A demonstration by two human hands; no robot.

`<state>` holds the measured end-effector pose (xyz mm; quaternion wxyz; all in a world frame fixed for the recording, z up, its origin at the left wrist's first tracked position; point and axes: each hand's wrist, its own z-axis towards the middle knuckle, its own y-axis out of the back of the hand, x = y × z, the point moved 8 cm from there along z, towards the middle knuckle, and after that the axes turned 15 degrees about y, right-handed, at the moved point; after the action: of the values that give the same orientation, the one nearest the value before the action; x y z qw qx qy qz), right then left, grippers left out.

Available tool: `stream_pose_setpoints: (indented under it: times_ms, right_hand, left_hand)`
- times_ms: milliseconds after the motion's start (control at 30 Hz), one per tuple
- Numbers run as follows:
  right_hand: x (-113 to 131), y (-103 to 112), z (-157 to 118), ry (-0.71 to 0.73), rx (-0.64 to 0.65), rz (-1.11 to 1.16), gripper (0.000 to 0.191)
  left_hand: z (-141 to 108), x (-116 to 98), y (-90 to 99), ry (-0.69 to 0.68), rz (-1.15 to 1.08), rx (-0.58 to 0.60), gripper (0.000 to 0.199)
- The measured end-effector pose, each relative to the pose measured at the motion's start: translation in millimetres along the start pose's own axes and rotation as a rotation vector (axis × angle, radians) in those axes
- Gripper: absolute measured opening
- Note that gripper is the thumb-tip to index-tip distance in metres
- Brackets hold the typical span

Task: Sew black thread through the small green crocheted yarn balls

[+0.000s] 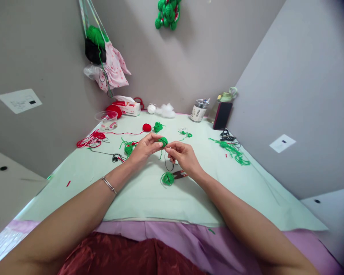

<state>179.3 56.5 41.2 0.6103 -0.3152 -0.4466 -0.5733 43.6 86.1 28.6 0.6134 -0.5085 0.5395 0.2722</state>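
Note:
My left hand (145, 149) holds a small green crocheted piece (163, 141) between thumb and fingers, above the middle of the table. My right hand (182, 153) is pinched at the piece's lower right side, by a dark thread (166, 163) that hangs down in a loop. Whether a needle is between the right fingertips is too small to tell. Below the hands lies a green yarn ball with a dark line (167, 178), next to a dark brown flat tool (180, 174). Another green piece with red parts (129, 149) lies left of my left hand.
Red yarn (93, 139) lies on the left of the pale green tablecloth (149, 202), green strands (235, 152) and black scissors (226, 134) on the right. At the back stand a tissue box (131, 108), a pen jar (198, 111) and a phone (223, 115).

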Motion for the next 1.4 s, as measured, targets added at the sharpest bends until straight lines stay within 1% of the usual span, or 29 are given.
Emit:
stream_pose_setpoints:
  times_ms: [133,267,367,467,533,633,667,733,833,967,1033,1067,1100,1133,1167,1233,1267,1300,1333,1367,1400]
  right_hand:
    - [0.5,0.1,-0.6,0.011,-0.027,0.002,0.027]
    - [-2.7,1.2,0.6,0.011,-0.041,0.021,0.032]
    - [-9.6,3.9,2.3,-0.032,-0.060,0.051,0.038]
    - [-12.8,3.2,2.9,-0.083,-0.047,0.093,0.042]
    - [-9.2,1.4,2.6,-0.091,-0.031,0.139,0.041]
    - [0.3,-0.5,2.3,-0.073,0.008,0.186,0.035]
    - [2.9,0.1,2.5,-0.060,0.027,0.161,0.031]
    - [7.6,5.9,3.9,0.006,0.042,0.015,0.024]
    - [13.8,15.7,5.6,0.144,-0.002,-0.210,0.021]
    - [20.5,15.3,8.2,0.228,-0.034,-0.247,0.020]
    - [26.9,23.6,13.5,0.237,-0.085,-0.218,0.022]
    - [29.8,34.4,16.8,0.232,-0.138,-0.178,0.025]
    - [32.1,50.2,20.0,0.222,-0.206,-0.130,0.028]
    - [33.8,70.8,22.4,0.213,-0.282,-0.083,0.032]
    - [35.2,94.6,24.1,0.208,-0.344,-0.050,0.035]
    - [38.6,148.9,24.2,0.210,-0.433,-0.058,0.042]
    - [43.1,178.6,21.9,0.243,-0.489,-0.096,0.045]
    - [50.3,207.7,17.7,0.309,-0.563,-0.141,0.048]
    - [55.1,232.2,13.4,0.350,-0.625,-0.164,0.052]
    - [58.3,250.6,9.8,0.374,-0.672,-0.180,0.056]
    - [61.6,263.1,6.0,0.405,-0.729,-0.195,0.057]
  left_hand:
    - [-0.3,0.2,-1.5,-0.005,-0.004,0.012,0.031]
    - [-1.5,1.0,-2.9,-0.012,0.022,0.020,0.028]
    - [-2.6,0.4,-3.6,-0.036,0.052,0.015,0.027]
    - [-3.9,-3.0,-4.6,-0.104,0.134,-0.008,0.029]
    - [-4.1,-4.2,-7.2,-0.133,0.197,-0.003,0.029]
    - [-3.9,-4.9,-10.1,-0.138,0.235,0.011,0.029]
    - [-4.2,-5.7,-10.1,-0.141,0.235,0.007,0.029]
    - [-5.0,-6.7,-9.9,-0.140,0.239,-0.010,0.028]
    - [-6.1,-5.3,-11.3,-0.123,0.269,-0.022,0.027]
    - [-5.8,-0.6,-14.7,-0.100,0.295,0.024,0.029]
    - [-4.2,2.2,-14.1,-0.077,0.320,0.041,0.029]
    - [-3.1,3.4,-13.2,-0.065,0.337,0.044,0.028]
    - [-2.0,4.2,-12.0,-0.053,0.355,0.046,0.028]
    - [-1.0,4.6,-10.7,-0.043,0.370,0.048,0.028]
    - [-0.2,4.4,-9.6,-0.037,0.383,0.052,0.027]
    - [1.2,2.7,-7.6,-0.028,0.403,0.062,0.027]
    - [1.7,1.5,-6.3,-0.022,0.408,0.064,0.027]
    - [2.2,-0.1,-4.8,-0.017,0.409,0.061,0.027]
    - [2.6,-1.9,-2.9,-0.014,0.407,0.054,0.027]
    - [2.9,-3.6,-1.0,-0.012,0.403,0.044,0.027]
    - [3.1,-5.0,0.6,-0.011,0.399,0.036,0.027]
